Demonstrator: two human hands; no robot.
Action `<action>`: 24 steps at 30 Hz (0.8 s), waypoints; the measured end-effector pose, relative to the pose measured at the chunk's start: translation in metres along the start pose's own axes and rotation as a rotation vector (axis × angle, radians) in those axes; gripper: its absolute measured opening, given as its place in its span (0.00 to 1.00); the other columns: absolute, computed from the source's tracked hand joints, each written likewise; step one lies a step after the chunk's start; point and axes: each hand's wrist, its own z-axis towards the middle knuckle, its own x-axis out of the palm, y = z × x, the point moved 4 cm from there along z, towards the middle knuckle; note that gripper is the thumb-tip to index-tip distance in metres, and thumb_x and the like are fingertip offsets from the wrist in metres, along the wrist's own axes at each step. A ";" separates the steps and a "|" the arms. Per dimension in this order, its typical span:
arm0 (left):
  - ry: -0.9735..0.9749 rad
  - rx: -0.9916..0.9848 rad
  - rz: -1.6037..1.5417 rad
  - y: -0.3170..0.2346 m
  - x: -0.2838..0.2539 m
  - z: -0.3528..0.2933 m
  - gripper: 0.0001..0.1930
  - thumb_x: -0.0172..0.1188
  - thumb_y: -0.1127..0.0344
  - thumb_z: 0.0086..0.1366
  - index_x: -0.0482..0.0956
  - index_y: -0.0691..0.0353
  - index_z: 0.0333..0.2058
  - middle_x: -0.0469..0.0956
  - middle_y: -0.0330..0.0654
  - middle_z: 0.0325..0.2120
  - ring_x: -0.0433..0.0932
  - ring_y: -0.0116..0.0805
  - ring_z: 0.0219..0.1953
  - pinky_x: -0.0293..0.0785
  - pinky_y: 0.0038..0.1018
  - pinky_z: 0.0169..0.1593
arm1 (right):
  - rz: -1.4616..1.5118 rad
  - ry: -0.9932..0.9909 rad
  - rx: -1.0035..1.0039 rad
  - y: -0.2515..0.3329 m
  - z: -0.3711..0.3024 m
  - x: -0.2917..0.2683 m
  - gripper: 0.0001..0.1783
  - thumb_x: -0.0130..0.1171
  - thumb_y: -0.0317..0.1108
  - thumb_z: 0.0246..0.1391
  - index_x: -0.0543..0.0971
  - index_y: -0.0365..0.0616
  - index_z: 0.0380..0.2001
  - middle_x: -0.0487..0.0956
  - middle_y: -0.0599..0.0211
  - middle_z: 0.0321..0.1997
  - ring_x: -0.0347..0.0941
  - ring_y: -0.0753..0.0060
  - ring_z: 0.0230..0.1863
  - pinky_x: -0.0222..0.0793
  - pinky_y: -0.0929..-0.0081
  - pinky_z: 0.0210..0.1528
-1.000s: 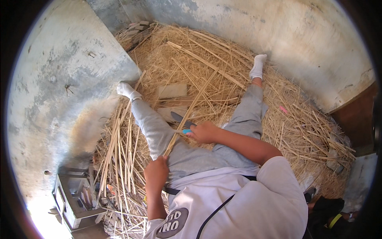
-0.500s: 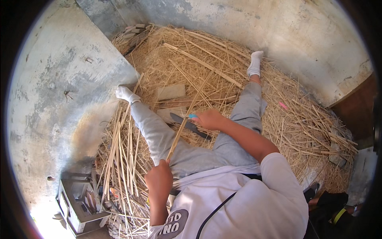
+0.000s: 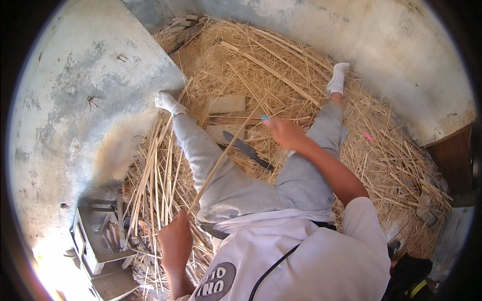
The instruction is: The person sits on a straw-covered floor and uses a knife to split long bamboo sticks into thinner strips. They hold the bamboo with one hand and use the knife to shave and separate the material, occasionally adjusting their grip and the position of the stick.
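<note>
I sit on the floor with my legs spread over straw. My left hand (image 3: 175, 242) is closed on the near end of a long thin cane strip (image 3: 226, 150), low beside my hip. The strip slants up across my left leg to my right hand (image 3: 284, 133), which pinches it near its far end together with a small blue-handled tool (image 3: 264, 118). A dark, long-bladed knife (image 3: 247, 149) lies between my knees, partly on a flat wooden block (image 3: 221, 132).
A bundle of pale split strips (image 3: 150, 183) lies to my left. A grey metal box (image 3: 93, 241) with tools stands at the lower left. Another wooden block (image 3: 226, 104) rests on the straw heap (image 3: 281, 65). Curved concrete walls (image 3: 80, 100) close in all around.
My right hand has slid outward along the strip, away from my body. My left hand has drawn back toward my hip, so the strip is stretched longer between them.
</note>
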 end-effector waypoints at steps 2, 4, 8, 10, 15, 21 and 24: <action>0.090 0.028 0.032 -0.008 0.013 0.008 0.07 0.49 0.67 0.73 0.71 0.60 0.35 0.80 0.49 0.22 0.82 0.53 0.24 0.74 0.45 0.27 | -0.125 0.035 -0.157 0.013 -0.007 0.044 0.38 0.31 0.64 0.71 0.78 0.41 0.39 0.82 0.46 0.34 0.80 0.40 0.39 0.72 0.44 0.43; 0.155 0.065 -0.010 -0.010 0.032 0.011 0.07 0.49 0.67 0.73 0.72 0.61 0.36 0.81 0.49 0.22 0.82 0.54 0.26 0.76 0.46 0.29 | -0.209 0.197 -0.173 0.017 -0.016 0.076 0.36 0.33 0.61 0.71 0.79 0.40 0.39 0.83 0.46 0.36 0.81 0.41 0.40 0.74 0.45 0.44; 0.184 0.031 -0.058 -0.011 0.057 0.022 0.12 0.52 0.59 0.72 0.73 0.63 0.38 0.80 0.53 0.21 0.83 0.56 0.28 0.77 0.48 0.34 | -0.206 0.290 -0.144 0.015 -0.016 0.093 0.35 0.35 0.59 0.71 0.80 0.39 0.38 0.83 0.46 0.37 0.81 0.41 0.41 0.74 0.44 0.44; 0.162 -0.008 -0.152 -0.025 0.047 0.039 0.16 0.56 0.55 0.69 0.73 0.64 0.41 0.81 0.55 0.27 0.82 0.57 0.34 0.77 0.49 0.40 | -0.248 0.317 -0.152 0.014 -0.014 0.093 0.35 0.35 0.59 0.71 0.80 0.39 0.38 0.83 0.45 0.37 0.81 0.41 0.41 0.74 0.45 0.43; -0.071 0.110 -0.185 -0.056 0.049 0.074 0.20 0.61 0.57 0.64 0.73 0.64 0.49 0.80 0.56 0.41 0.77 0.56 0.51 0.73 0.48 0.52 | -0.230 0.309 -0.151 0.006 -0.018 0.100 0.34 0.35 0.59 0.71 0.80 0.40 0.38 0.83 0.47 0.36 0.81 0.42 0.40 0.74 0.45 0.43; 0.002 0.140 -0.216 -0.075 0.095 0.141 0.17 0.64 0.58 0.62 0.76 0.63 0.45 0.80 0.52 0.42 0.77 0.54 0.50 0.72 0.48 0.53 | -0.301 0.256 -0.179 0.012 -0.018 0.094 0.31 0.38 0.58 0.71 0.80 0.42 0.37 0.84 0.50 0.35 0.82 0.45 0.39 0.75 0.47 0.41; 0.077 0.126 -0.214 -0.076 0.106 0.152 0.17 0.65 0.58 0.61 0.76 0.61 0.44 0.80 0.50 0.42 0.77 0.53 0.50 0.72 0.48 0.54 | -0.396 0.168 -0.230 0.018 -0.022 0.086 0.28 0.43 0.57 0.69 0.80 0.43 0.36 0.84 0.53 0.33 0.82 0.48 0.36 0.75 0.48 0.38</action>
